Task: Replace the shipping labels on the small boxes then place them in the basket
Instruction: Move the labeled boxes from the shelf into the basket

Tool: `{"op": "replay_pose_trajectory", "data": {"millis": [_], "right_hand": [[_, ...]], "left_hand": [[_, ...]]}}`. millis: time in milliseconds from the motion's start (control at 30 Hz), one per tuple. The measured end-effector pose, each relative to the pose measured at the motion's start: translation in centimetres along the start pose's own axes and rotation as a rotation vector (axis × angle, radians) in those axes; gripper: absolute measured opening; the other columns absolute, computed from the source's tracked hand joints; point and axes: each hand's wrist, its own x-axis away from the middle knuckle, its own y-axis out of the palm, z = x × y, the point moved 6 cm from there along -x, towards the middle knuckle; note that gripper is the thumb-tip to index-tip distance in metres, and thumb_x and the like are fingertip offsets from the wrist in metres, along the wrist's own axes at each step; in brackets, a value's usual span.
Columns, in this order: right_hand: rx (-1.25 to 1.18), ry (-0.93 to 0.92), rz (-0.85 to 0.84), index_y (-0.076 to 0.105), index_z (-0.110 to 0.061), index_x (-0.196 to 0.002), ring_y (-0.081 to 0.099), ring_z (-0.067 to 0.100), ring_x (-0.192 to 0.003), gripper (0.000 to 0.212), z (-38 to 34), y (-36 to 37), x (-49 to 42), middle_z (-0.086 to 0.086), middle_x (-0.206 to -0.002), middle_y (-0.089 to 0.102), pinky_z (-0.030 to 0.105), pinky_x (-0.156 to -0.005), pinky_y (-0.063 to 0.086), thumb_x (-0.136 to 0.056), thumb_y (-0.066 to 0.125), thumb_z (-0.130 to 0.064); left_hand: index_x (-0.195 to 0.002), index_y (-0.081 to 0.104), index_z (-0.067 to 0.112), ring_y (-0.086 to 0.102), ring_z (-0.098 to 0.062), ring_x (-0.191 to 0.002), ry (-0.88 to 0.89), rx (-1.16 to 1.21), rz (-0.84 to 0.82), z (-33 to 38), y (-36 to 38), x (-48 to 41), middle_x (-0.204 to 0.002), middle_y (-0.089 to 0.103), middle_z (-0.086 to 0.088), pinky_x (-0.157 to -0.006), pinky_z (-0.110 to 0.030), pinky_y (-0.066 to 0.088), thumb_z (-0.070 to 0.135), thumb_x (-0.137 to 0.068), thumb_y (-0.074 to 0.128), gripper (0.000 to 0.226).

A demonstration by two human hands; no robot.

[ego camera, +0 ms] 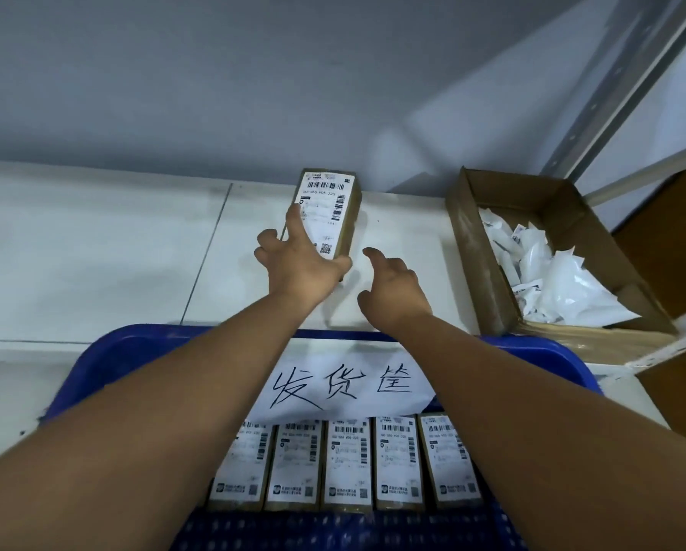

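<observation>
The small box (352, 216) lies on the white surface (95, 252) beyond the basket (107, 359). The left hand (299, 268) seems to clasp its near end, forefinger on the label (325, 204). The right hand (393, 290) hovers beside it, loose and empty. The box is probably light, stiff cardboard, best held by its long sides.

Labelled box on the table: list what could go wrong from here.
1. The left hand grips the small brown cardboard box only at its near end; it may tip or slip in transit.
2. The white paper sign overhangs the five labelled boxes in the blue plastic basket; the incoming box could snag it.
</observation>
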Motion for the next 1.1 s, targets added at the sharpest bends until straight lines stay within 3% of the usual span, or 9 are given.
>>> {"op": "replay_pose_trajectory", "data": {"millis": [133,267,433,567,667,800,900,1033,1100], "right_hand": [[-0.072,-0.047,0.080,0.020,-0.022,-0.151,0.042,0.033,-0.123,0.070,-1.8,-1.0,4.2,0.015,-0.133,0.046,0.042,-0.094,0.043,-0.091,0.055,-0.016],[-0.077,-0.130,0.132,0.024,-0.018,-0.150,0.046,0.030,-0.119,0.067,-2.5,-1.0,9.3,0.012,-0.128,0.053,0.044,-0.095,0.046,-0.091,0.055,-0.013],[-0.144,-0.172,0.119,0.025,-0.019,-0.152,0.046,0.027,-0.121,0.067,-1.9,0.9,15.0,0.009,-0.129,0.057,0.042,-0.092,0.048,-0.092,0.054,-0.012],[-0.073,-0.155,-0.061,0.024,-0.020,-0.153,0.047,0.029,-0.120,0.069,-0.8,4.7,19.1,0.011,-0.127,0.057,0.039,-0.088,0.049,-0.090,0.053,-0.010],[-0.108,-0.107,-0.153,0.026,-0.022,-0.152,0.053,0.027,-0.117,0.067,0.1,8.0,21.1,0.008,-0.132,0.055,0.040,-0.090,0.050,-0.091,0.052,-0.012],[-0.390,0.071,-0.233,0.043,-0.021,-0.145,0.057,0.018,-0.118,0.047,1.0,10.9,22.7,0.003,-0.139,0.056,0.026,-0.099,0.045,-0.099,0.044,-0.011],[-0.430,0.173,-0.379,0.054,-0.015,-0.136,0.058,0.022,-0.115,0.036,1.4,13.3,23.3,0.006,-0.133,0.059,0.028,-0.096,0.045,-0.102,0.043,-0.017],[-0.384,0.129,-0.582,0.060,-0.015,-0.130,0.061,0.030,-0.113,0.039,0.7,17.7,24.2,0.010,-0.127,0.064,0.041,-0.100,0.048,-0.094,0.048,-0.007],[-0.293,0.102,-0.653,0.056,-0.016,-0.134,0.060,0.031,-0.112,0.041,0.6,19.6,24.4,0.010,-0.128,0.062,0.040,-0.096,0.049,-0.094,0.048,-0.011]], "left_hand": [[-0.149,0.006,0.027,0.035,-0.031,-0.122,0.005,0.008,-0.064,-0.1,-1.1,5.8,-0.129,0.044,-0.015,-0.086,-0.028,0.021,0.043,-0.071,0.067,0.100],[-0.149,0.005,0.035,0.026,-0.032,-0.127,-0.089,0.119,-0.099,-0.4,-2.5,12.1,-0.135,0.028,-0.014,-0.094,-0.031,0.033,0.038,-0.077,0.066,0.095],[-0.148,0.008,0.037,0.039,-0.031,-0.122,-0.171,0.193,-0.103,-3.2,-2.6,17.5,-0.134,0.025,-0.012,-0.094,-0.033,0.041,0.050,-0.077,0.065,0.092],[-0.146,0.002,0.037,0.053,-0.030,-0.099,-0.283,0.118,-0.212,-7.5,-2.1,22.0,-0.121,0.028,-0.009,-0.084,-0.035,0.050,0.046,-0.074,0.067,0.097],[-0.147,0.001,0.036,0.052,-0.031,-0.103,-0.334,0.071,-0.251,-10.5,-1.8,24.6,-0.123,0.029,-0.011,-0.087,-0.034,0.047,0.044,-0.074,0.068,0.101],[-0.148,-0.002,0.033,0.049,-0.030,-0.109,-0.337,-0.030,-0.297,-13.8,-1.4,26.0,-0.127,0.026,-0.011,-0.088,-0.034,0.046,0.045,-0.075,0.069,0.103],[-0.148,0.003,0.030,0.045,-0.034,-0.113,-0.387,-0.157,-0.349,-16.6,-0.7,26.2,-0.133,0.024,-0.015,-0.087,-0.038,0.049,0.047,-0.073,0.070,0.102],[-0.149,0.003,0.026,0.048,-0.036,-0.109,-0.577,-0.163,-0.396,-20.4,0.1,26.6,-0.134,0.023,-0.018,-0.086,-0.034,0.048,0.045,-0.072,0.073,0.105],[-0.150,-0.001,0.023,0.047,-0.038,-0.115,-0.657,-0.181,-0.426,-22.3,0.2,26.8,-0.141,0.018,-0.021,-0.090,-0.035,0.045,0.043,-0.073,0.075,0.110]]}}
